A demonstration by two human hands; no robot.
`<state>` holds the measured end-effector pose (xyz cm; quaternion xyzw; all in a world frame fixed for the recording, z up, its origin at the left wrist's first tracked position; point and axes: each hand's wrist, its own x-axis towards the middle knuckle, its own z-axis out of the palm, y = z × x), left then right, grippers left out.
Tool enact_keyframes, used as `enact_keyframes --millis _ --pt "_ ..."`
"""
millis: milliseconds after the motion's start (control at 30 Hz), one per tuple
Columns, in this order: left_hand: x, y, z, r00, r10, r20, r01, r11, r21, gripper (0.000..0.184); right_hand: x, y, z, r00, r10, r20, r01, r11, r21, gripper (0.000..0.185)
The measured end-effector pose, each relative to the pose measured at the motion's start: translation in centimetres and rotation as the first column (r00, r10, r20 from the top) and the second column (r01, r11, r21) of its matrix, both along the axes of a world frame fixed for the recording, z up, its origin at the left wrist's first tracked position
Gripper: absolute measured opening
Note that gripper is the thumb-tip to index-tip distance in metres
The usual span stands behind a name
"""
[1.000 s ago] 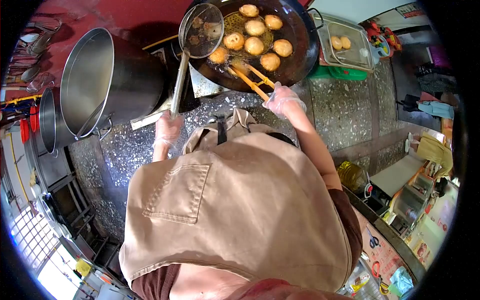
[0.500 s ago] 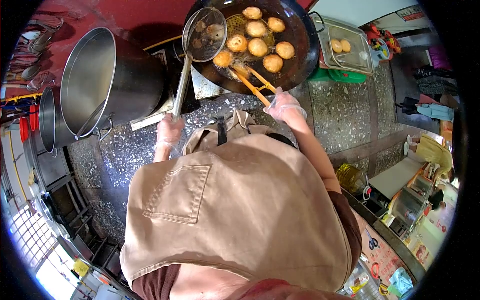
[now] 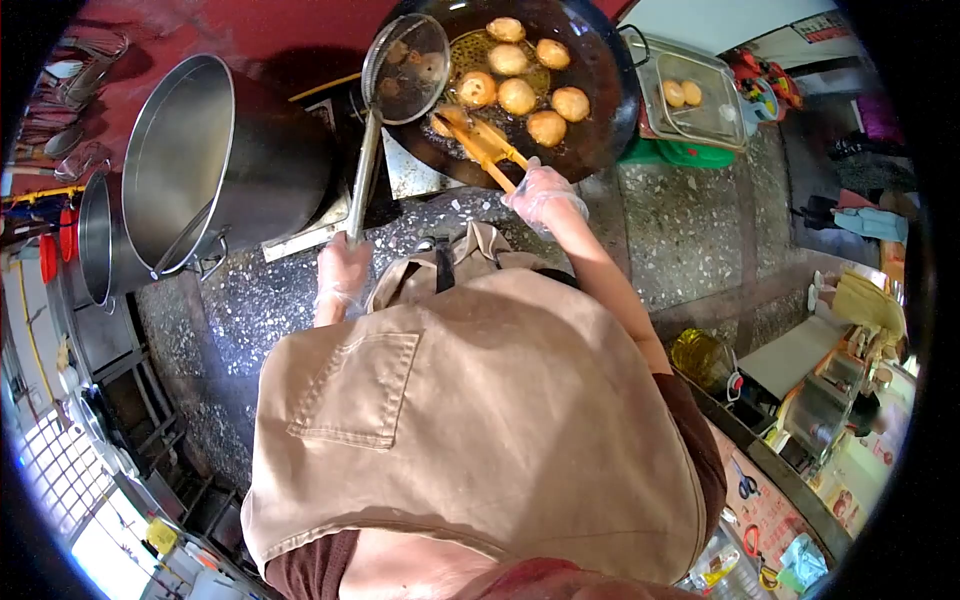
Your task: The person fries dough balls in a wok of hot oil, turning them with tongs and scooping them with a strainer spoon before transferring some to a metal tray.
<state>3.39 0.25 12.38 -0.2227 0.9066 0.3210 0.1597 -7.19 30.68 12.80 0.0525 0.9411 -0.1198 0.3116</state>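
Note:
My left hand (image 3: pixel 343 268), in a clear plastic glove, is wrapped round the handle of a mesh strainer (image 3: pixel 405 70). The strainer's round basket is over the left side of a dark wok (image 3: pixel 590 140), with some brown bits showing in it. Gloved as well, my right hand (image 3: pixel 545 195) grips a pair of yellow-brown tongs (image 3: pixel 490 158). Their tips reach into the wok at a golden fried ball (image 3: pixel 448 121); whether they pinch it I cannot tell. Several more golden fried balls (image 3: pixel 516 96) lie in the oil around a perforated patch.
A large steel pot (image 3: pixel 225 150) stands to the left of the wok. On the right is a clear lidded container (image 3: pixel 700 105) with two round pieces. An oil jug (image 3: pixel 700 357) and scissors (image 3: pixel 745 482) are at lower right. A person (image 3: pixel 865 300) stands far right.
My right hand and the tongs have moved left, and the tong tips have come up to the leftmost fried ball. The strainer has shifted slightly left.

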Motion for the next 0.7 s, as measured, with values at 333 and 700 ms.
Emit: enact_keyframes --millis 333,700 --pt "-1.2 0.9 -2.8 0.963 0.26 -0.073 -0.205 0.878 0.433 0.026 0.5 -0.1 0.7 0.999 0.028 0.036 -0.028 1.0 0.001 0.067" --pt "-2.9 2.4 -10.0 0.956 0.284 -0.081 -0.185 0.789 0.586 0.034 0.5 -0.6 0.9 1.0 0.013 -0.001 -0.013 1.0 -0.004 0.07"
